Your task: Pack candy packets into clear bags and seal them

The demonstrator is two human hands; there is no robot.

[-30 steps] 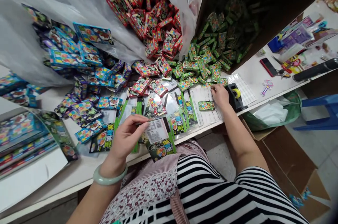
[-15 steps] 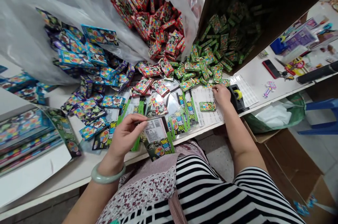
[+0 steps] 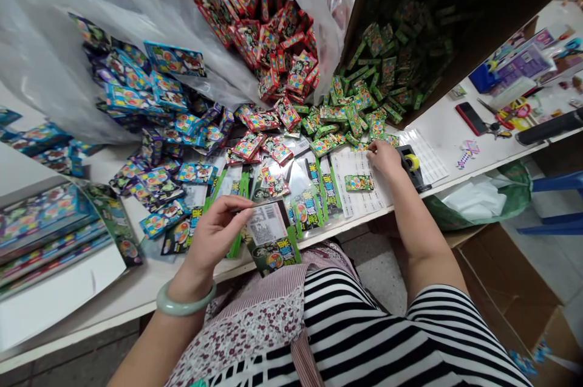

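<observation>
My left hand (image 3: 218, 230) pinches the top edge of a black and green printed pouch (image 3: 274, 251). This pouch has a white barcode label on its upper part and tilts over the table's front edge. Farther right, my right hand (image 3: 386, 159) rests with curled fingers at the top of a white label sheet (image 3: 358, 208), touching the edge of the green box pile. Whatever its fingertips grip is hidden. A single small green box (image 3: 359, 183) lies on the sheet. More flat pouches (image 3: 314, 205) lie between my hands, and a red box (image 3: 274, 181) sits on them.
Red boxes (image 3: 291, 71) spill from a clear plastic bag, green ones (image 3: 355, 110) from a large carton (image 3: 478, 28). Blue and purple boxes (image 3: 155, 183) heap at left. A black tape dispenser (image 3: 412, 165) stands beside my right hand. A phone (image 3: 471, 118) and scissors lie farther right.
The view has shifted slightly. My left hand still holds the pouch in the same place, and my right hand stays by the green boxes with hardly any motion.
</observation>
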